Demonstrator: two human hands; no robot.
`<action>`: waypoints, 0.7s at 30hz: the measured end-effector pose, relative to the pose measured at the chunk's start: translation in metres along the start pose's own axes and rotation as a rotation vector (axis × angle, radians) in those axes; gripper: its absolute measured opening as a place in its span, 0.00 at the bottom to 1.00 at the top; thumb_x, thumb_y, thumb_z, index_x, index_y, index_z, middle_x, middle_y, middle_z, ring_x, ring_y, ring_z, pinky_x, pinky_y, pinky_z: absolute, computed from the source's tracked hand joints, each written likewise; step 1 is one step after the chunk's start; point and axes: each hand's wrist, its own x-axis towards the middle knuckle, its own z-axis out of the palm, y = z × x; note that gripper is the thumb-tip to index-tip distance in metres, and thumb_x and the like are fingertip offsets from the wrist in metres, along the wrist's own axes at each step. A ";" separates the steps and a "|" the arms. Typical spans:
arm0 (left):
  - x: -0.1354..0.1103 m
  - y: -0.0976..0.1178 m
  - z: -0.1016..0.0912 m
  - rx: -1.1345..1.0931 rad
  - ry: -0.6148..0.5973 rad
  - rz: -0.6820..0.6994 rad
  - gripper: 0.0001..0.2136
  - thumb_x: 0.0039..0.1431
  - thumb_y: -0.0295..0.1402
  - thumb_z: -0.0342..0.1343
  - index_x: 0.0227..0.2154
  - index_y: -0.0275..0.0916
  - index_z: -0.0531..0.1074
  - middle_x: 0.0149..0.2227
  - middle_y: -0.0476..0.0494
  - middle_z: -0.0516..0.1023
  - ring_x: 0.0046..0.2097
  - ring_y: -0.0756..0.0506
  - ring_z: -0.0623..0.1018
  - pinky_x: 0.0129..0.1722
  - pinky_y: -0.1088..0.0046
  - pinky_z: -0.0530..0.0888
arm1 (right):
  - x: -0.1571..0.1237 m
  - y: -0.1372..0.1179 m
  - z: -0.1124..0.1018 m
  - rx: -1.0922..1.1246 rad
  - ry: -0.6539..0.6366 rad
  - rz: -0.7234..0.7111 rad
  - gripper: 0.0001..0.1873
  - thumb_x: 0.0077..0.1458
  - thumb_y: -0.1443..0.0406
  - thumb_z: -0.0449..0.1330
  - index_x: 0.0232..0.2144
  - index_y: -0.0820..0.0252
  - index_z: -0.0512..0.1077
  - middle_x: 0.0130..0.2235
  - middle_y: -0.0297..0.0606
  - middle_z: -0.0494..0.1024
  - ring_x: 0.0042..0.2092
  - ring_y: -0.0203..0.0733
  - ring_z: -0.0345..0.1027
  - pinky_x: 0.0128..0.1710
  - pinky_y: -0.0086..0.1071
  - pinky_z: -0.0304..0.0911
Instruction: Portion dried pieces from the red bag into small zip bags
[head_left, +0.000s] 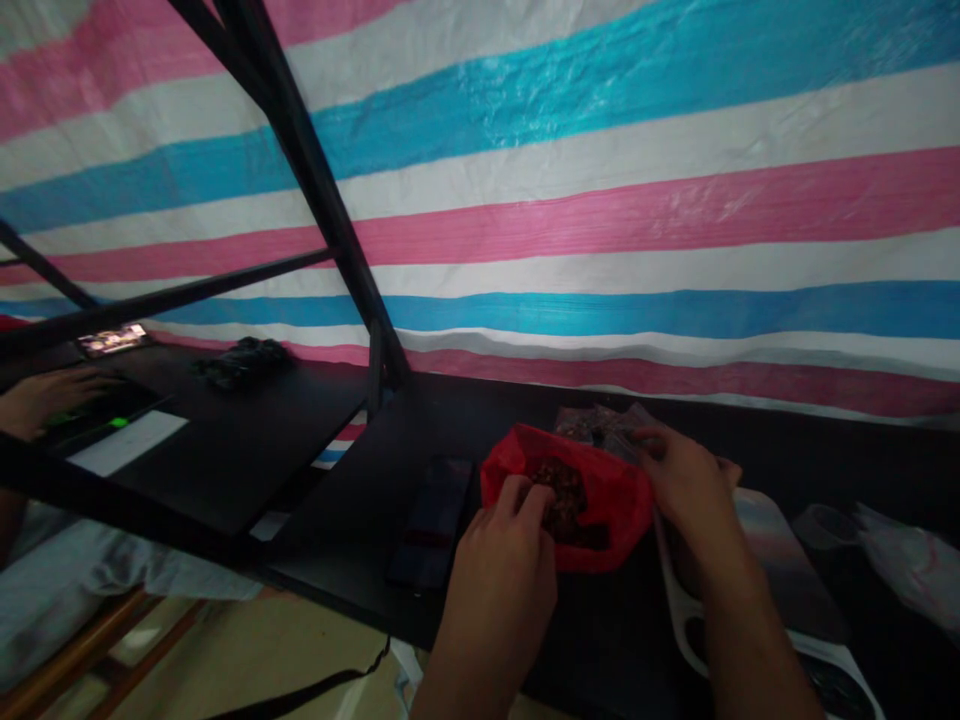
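1. A black table (352, 520) is running along a tarp (600, 200) striped pink, white and blue; black frame bars (322, 190) are crossing in front of it.
2. The red bag (600, 490) is sitting open on the table, dark bits inside.
3. The left hand (502, 560) is pinching the bag's near rim, fingers closed on it.
4. The right hand (686, 480) is gripping the far rim beside a clear bag (596, 422).
5. A phone (433, 520) is lying just left of the red bag.
6. Another person's hand (45, 395) is resting on the next table (247, 430).
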 end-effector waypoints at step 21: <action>-0.002 -0.018 0.006 -0.042 0.272 -0.290 0.20 0.69 0.31 0.53 0.62 0.39 0.71 0.63 0.25 0.69 0.51 0.32 0.82 0.44 0.55 0.80 | -0.053 -0.029 -0.008 0.694 -0.188 -0.375 0.13 0.62 0.64 0.54 0.44 0.55 0.77 0.43 0.42 0.81 0.43 0.47 0.78 0.45 0.40 0.71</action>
